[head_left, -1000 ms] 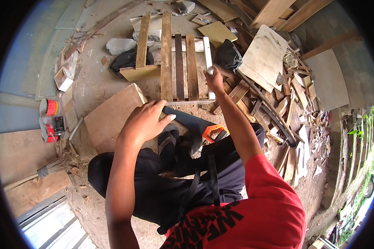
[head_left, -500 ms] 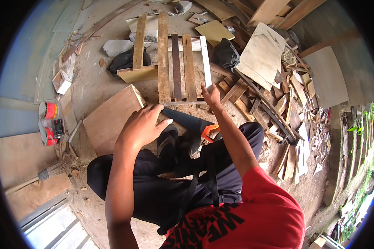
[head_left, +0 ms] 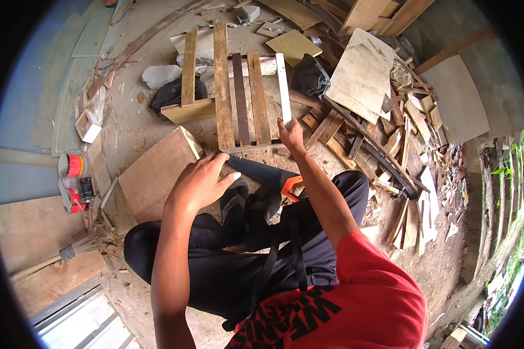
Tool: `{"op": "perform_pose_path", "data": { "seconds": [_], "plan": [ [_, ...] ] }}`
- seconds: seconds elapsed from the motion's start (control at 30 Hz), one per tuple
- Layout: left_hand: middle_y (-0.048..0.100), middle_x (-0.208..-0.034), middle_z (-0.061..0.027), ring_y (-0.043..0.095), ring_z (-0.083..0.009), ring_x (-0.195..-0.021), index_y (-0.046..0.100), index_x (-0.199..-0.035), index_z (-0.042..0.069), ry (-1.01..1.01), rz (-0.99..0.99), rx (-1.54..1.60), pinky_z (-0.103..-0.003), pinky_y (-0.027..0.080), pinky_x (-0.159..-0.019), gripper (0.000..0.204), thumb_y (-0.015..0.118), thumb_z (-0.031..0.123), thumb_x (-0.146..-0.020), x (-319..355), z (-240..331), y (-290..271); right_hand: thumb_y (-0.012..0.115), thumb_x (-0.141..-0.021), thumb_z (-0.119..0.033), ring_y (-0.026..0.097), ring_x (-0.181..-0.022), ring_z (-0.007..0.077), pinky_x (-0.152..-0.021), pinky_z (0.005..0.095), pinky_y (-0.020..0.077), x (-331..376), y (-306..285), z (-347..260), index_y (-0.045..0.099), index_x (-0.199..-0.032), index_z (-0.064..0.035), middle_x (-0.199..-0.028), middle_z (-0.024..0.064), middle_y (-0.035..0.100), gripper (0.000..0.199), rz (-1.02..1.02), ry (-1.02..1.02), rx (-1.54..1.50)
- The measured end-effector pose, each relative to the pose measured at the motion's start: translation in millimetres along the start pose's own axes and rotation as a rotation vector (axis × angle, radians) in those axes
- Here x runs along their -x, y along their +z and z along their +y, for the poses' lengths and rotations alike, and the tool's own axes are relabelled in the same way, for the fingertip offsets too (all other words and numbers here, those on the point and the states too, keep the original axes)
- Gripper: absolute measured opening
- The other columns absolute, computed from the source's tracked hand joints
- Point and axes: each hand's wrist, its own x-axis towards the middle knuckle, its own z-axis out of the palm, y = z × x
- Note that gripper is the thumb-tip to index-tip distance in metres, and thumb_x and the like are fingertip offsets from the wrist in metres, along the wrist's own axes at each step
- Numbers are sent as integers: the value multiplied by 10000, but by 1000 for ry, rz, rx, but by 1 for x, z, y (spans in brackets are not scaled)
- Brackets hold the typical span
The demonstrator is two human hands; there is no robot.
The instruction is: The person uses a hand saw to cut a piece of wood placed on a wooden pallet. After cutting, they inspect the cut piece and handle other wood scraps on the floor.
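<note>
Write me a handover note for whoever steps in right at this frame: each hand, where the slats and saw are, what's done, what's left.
Left hand: open, palm down, fingertips at the near end of the slat frame.
Right hand: gripping the near end of the pale slat at the frame's right edge.
Handsaw: on the ground by the knees, orange handle, not held.
Done: four slats lie side by side across a crosspiece, the pale one beside them.
Left: the pale slat looks not yet settled; whether anything is fastened cannot be told.
</note>
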Motion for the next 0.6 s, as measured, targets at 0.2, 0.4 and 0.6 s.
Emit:
{"op": "perform_pose_path", "data": {
  "seconds": [0.2,0.4,0.6],
  "plan": [
    [668,-1148,-218,625,-405,-1080,569,-1198,-1,32,37,-13,-475,501,-917,441,635,345,-933,0,0,2,681,-894,-434,663,-766,367,-694,448,506,-1,0,-5,592,-983,69,-803,249,662,518,-6,-42,-13],
    [671,-1130,-216,629,-405,-1061,573,-1176,-5,62,47,-19,-474,504,-902,432,640,346,-932,0,-2,5,670,-902,-468,675,-769,366,-693,449,512,-10,-2,-1,603,-980,76,-796,258,665,553,-14,-42,40],
    [649,-1214,-211,624,-393,-1116,564,-1252,8,3,17,-32,-456,502,-936,458,650,328,-935,4,-6,1,559,-952,-598,613,-684,203,-631,393,496,-4,-6,-19,597,-948,63,-693,126,607,662,-197,25,-62]
  ]
}}
